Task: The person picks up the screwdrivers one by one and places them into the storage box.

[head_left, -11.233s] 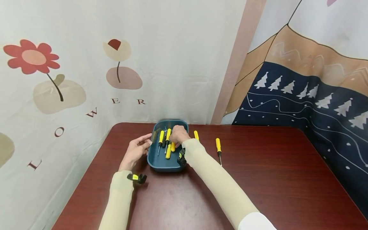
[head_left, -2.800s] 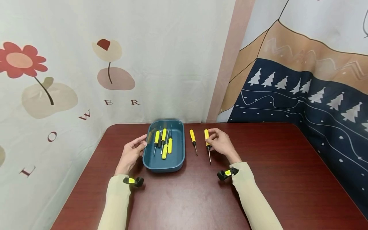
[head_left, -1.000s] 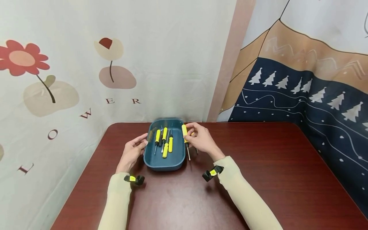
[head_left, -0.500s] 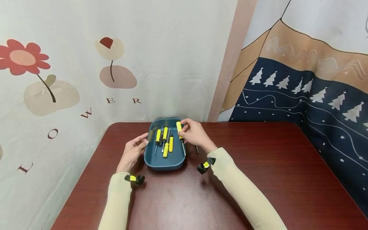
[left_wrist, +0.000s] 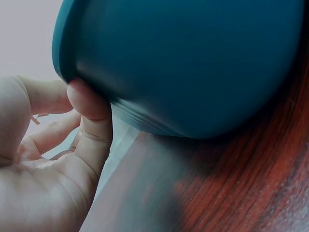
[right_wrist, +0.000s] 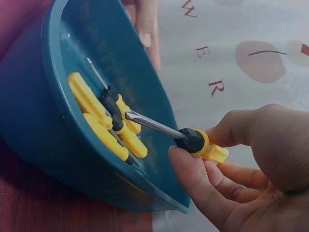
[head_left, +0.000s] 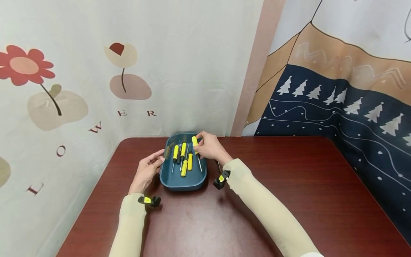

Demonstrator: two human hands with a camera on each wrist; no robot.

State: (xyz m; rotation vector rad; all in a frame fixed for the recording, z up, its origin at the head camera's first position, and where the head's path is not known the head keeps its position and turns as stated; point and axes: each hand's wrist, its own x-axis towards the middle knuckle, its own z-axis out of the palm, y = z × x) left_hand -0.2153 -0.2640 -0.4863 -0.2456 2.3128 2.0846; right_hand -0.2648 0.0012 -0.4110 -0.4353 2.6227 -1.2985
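My right hand point(head_left: 211, 146) pinches a yellow-handled screwdriver point(head_left: 194, 141) between thumb and fingers, over the right side of a blue tray point(head_left: 183, 185). The right wrist view shows its black collar and metal shank point(right_wrist: 157, 126) pointing toward the tray's inside. Several yellow-and-black screwdrivers point(head_left: 184, 168) lie in the tray, handles pointing in both directions. At the tray's left side, my left hand point(head_left: 145, 174) touches the outer wall near the rim with thumb and fingertips. The left wrist view has the thumb point(left_wrist: 89, 101) against the blue wall.
Beneath everything is a dark red-brown wooden table point(head_left: 192, 228). The shank of another screwdriver point(head_left: 219, 164) shows right of the tray; my right hand hides the rest of it. A printed curtain point(head_left: 199, 71) hangs behind the far table edge.
My right hand has picked up the screwdriver from the table right of the tray and carried it left, over the tray's rim to above its inside. The left hand stays at the tray.
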